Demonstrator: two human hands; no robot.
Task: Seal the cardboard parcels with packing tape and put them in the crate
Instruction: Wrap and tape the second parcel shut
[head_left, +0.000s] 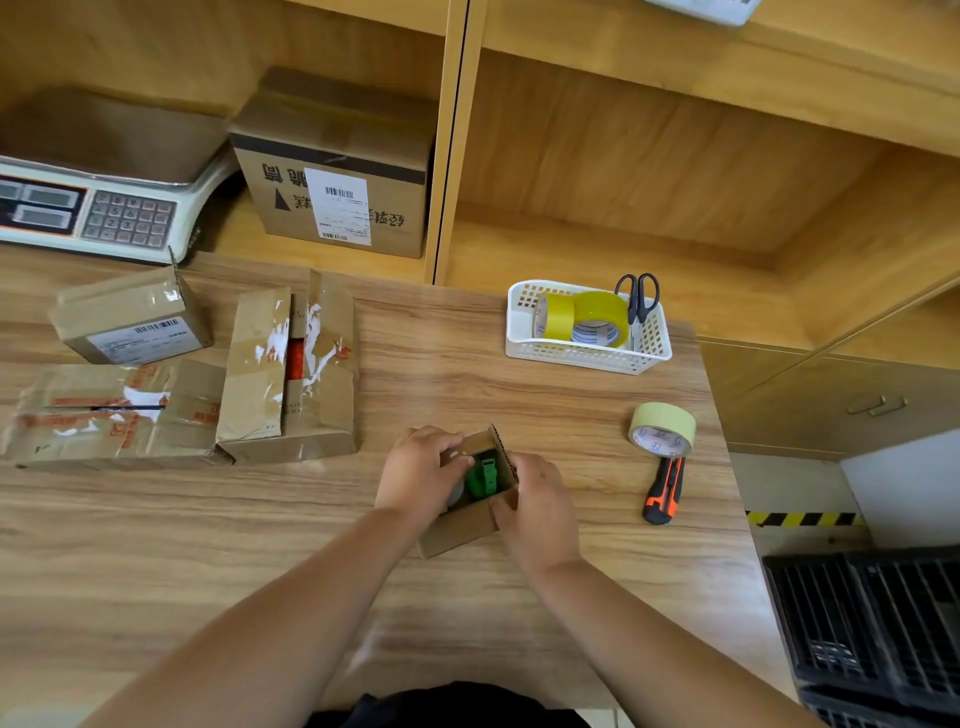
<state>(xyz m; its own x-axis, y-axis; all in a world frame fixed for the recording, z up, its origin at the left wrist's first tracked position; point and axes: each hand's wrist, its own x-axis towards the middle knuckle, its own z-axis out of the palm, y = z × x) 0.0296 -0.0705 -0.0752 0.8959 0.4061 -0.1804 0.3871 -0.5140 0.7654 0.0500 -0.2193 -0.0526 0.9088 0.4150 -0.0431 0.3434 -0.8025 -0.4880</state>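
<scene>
Small box (457, 527) sits on table (208, 545) betw both hands, top open, green item (483, 475) inside. L hand (421, 475) curls over its left edge, R hand (540, 504) grips the right flap, so both are clamped on cardboard. Looks light and thin-walled, prob dents if squeezed; flaps springy. Best held low, by the side walls. Tape (662, 428) lies well right of R hand, crate (872, 613) further right.

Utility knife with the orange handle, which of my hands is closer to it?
Right. The right hand holds the right side of the small box, just left of the utility knife; the left hand holds the box's other side, farther away.
</scene>
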